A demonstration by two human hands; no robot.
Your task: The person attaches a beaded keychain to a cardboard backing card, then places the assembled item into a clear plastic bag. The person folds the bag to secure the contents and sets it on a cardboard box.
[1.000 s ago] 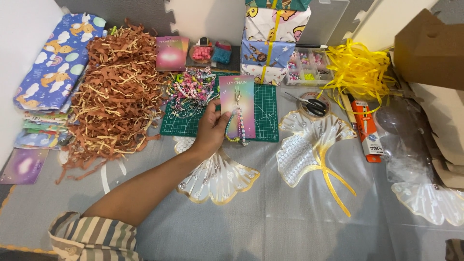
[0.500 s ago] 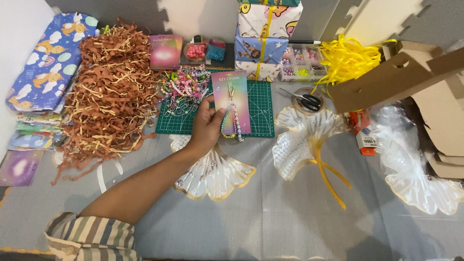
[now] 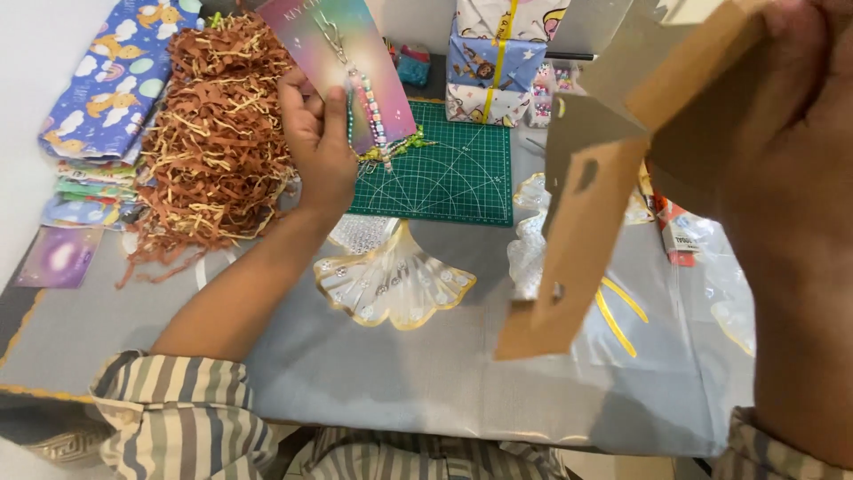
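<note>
Above the mat (image 3: pixel 444 173), card (image 3: pixel 342 62) now lifted

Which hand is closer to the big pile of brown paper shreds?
The left hand. It holds a colourful card right at the edge of the brown paper shreds. The right hand is far across the table, holding a cardboard box.

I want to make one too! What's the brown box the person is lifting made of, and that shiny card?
The brown box in the right hand looks like plain matte cardboard: flat folded flaps, cut slots. The card in the left hand seems glossy printed cardstock with a pink-to-green sheen.
</note>
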